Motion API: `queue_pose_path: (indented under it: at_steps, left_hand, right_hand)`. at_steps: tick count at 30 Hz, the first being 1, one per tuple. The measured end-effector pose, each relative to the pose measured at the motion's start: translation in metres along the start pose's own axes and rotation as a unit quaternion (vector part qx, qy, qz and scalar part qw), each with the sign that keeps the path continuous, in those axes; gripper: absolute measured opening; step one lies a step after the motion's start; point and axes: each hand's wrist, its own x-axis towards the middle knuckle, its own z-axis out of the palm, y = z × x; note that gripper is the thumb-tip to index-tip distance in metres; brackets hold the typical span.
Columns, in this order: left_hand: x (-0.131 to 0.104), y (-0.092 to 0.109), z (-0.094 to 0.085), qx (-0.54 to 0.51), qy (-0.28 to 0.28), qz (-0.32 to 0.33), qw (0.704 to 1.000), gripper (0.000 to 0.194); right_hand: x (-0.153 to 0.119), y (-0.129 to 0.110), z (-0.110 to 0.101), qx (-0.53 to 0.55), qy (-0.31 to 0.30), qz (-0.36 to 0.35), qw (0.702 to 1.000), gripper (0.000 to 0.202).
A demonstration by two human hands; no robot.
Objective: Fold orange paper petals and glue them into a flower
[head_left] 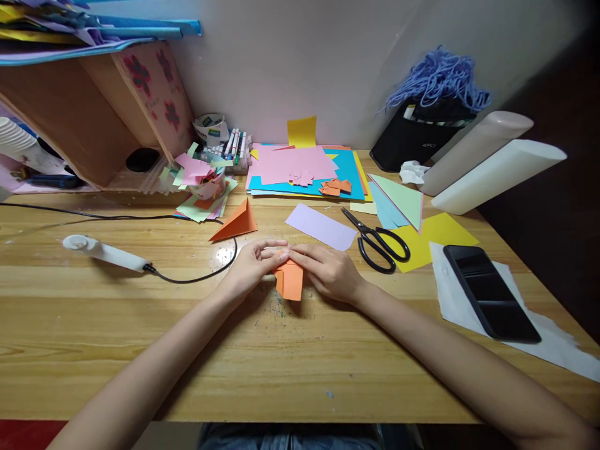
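Note:
Between my two hands is a small folded piece of orange paper (291,281), its lower flaps hanging toward me. My left hand (255,265) pinches its upper left edge with thumb and fingers. From the other side, my right hand (334,270) presses its fingertips on the paper's top edge, close to the left thumb. The fingers hide the upper part of the paper. Just beyond my left hand stands a folded orange paper triangle (237,222). A lilac paper strip (321,226) lies past my right hand, with black-handled scissors (377,240) beside it.
A white handheld device (105,252) with a black cable lies left. A phone (490,290) rests on white paper at right. Behind are a stack of coloured paper (262,181), a paper-scrap cup (209,185), a cardboard box (159,112), a black pouch (412,137) and two upright rolls.

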Motion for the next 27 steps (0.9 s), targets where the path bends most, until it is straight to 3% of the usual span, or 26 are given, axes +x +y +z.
queue_pose_path:
  at_steps: [4, 7, 10, 14, 21, 27]
  left_hand:
    - [-0.001, 0.001, 0.004, 0.04, 0.034, 0.04, 0.998, 0.046]
    - [-0.003, 0.004, 0.007, 0.059, 0.041, 0.047, 0.996, 0.046]
    - [-0.004, 0.004, 0.008, 0.07, 0.042, 0.055, 0.995, 0.045]
    - [-0.005, 0.002, 0.009, 0.078, 0.038, 0.066, 0.994, 0.043]
    - [-0.001, 0.002, 0.007, 0.067, 0.064, 0.055, 0.994, 0.044]
    - [-0.001, 0.003, 0.004, 0.097, 0.055, 0.068, 0.991, 0.043]
  right_hand:
    - [0.004, -0.001, -0.003, 0.114, 0.026, 0.108, 0.987, 0.033]
    - [0.007, -0.002, -0.005, 0.187, 0.006, 0.208, 0.96, 0.021]
    - [0.008, -0.001, -0.004, 0.275, -0.013, 0.263, 0.925, 0.022]
    - [0.009, 0.001, -0.001, 0.381, -0.009, 0.295, 0.876, 0.023]
    - [0.011, 0.001, 0.0, 0.403, 0.054, 0.316, 0.857, 0.021]
    - [0.011, 0.007, -0.005, 0.44, -0.039, 0.313, 0.841, 0.026]
